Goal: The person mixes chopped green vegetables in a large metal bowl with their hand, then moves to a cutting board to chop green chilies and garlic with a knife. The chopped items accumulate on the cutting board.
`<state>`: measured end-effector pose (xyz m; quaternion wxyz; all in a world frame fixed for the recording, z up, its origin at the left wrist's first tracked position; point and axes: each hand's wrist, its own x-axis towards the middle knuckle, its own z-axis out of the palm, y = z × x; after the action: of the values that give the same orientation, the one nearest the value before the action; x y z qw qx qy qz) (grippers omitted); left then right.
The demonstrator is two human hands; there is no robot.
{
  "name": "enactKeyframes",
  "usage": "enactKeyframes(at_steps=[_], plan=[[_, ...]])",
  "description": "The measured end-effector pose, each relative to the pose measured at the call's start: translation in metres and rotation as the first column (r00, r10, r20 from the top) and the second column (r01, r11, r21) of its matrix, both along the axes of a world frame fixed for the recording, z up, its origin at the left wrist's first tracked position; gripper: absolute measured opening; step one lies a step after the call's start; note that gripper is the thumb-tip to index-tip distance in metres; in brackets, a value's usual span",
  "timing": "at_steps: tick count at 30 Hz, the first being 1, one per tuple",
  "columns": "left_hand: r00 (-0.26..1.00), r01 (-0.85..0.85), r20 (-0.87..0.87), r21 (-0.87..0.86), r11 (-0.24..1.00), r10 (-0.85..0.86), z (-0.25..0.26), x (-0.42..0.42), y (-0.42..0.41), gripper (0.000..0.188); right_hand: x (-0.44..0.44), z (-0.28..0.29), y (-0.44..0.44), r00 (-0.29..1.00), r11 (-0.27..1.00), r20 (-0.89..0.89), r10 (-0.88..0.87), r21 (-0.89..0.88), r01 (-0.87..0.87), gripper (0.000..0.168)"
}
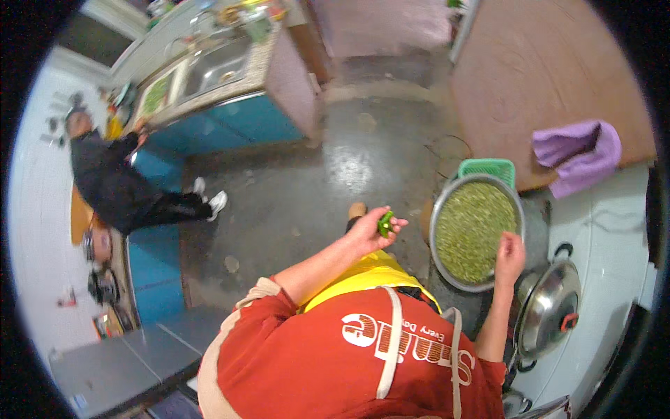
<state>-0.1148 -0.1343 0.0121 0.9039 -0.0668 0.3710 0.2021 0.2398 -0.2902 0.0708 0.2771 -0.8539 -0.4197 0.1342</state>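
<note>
My left hand (370,230) is held over the floor, fingers curled around several pieces of green vegetable (386,224), perhaps green pepper. To the right stands a large round metal basin (434,251), filled nearly to the rim with finely chopped green vegetable (473,225). My right hand (509,257) is over the basin's right edge with its fingers drawn together. Whether anything is between those fingers cannot be seen.
A green plastic basket (487,167) sits behind the basin. A purple cloth (581,149) hangs over the brown tabletop (534,78). A lidded metal pot (549,309) is at right. Another person (112,178) stands at the counter by the sink (217,68).
</note>
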Motion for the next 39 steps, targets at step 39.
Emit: enactKeyframes(at_steps=[39], plan=[[0.984,-0.178,-0.029,-0.019,0.984,0.178,0.009,-0.151,0.038,0.034,-0.04,-0.04,-0.025,0.959,0.999,0.28,-0.044,-0.018,0.051,0.044]])
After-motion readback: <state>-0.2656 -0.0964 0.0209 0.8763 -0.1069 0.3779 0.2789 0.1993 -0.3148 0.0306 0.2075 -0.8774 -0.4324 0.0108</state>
